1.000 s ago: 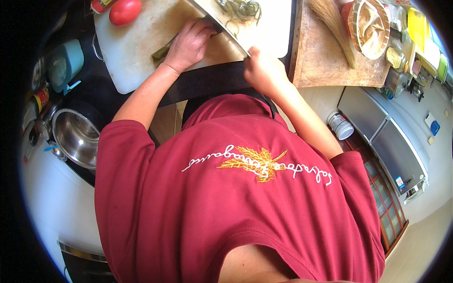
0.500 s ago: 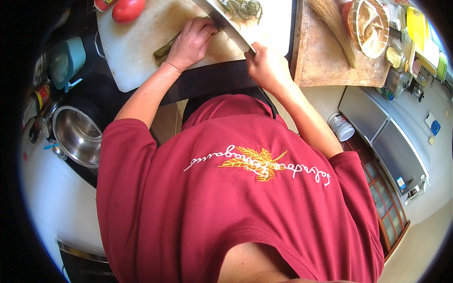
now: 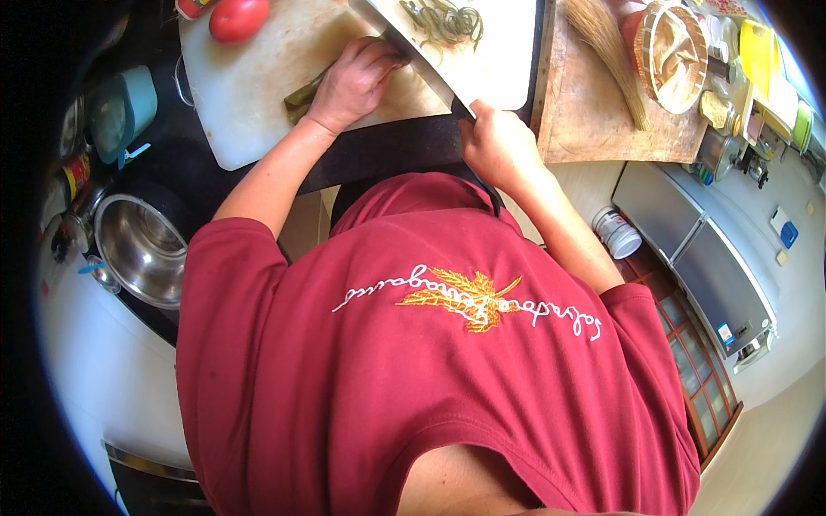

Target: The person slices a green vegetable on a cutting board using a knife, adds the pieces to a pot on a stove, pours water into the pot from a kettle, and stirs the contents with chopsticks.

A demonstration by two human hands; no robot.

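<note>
My left hand presses down with bent fingers on an olive-green, strip-like vegetable, whose near end sticks out below the palm. It lies on a white cutting board. In my right hand is the handle of a kitchen knife. The blade slants up and to the left, its side close to my left fingertips; whether it touches them or the vegetable I cannot tell. Thin curled green shreds lie beyond the blade. A red tomato rests at the board's far left.
On the right, a wooden board bears a straw whisk broom and a lined basket. A steel pot and a teal container stand at left. A grey fridge is at right.
My right hand and the knife handle have shifted slightly right and nearer to me. My left hand stays on the vegetable, nearly in place.
</note>
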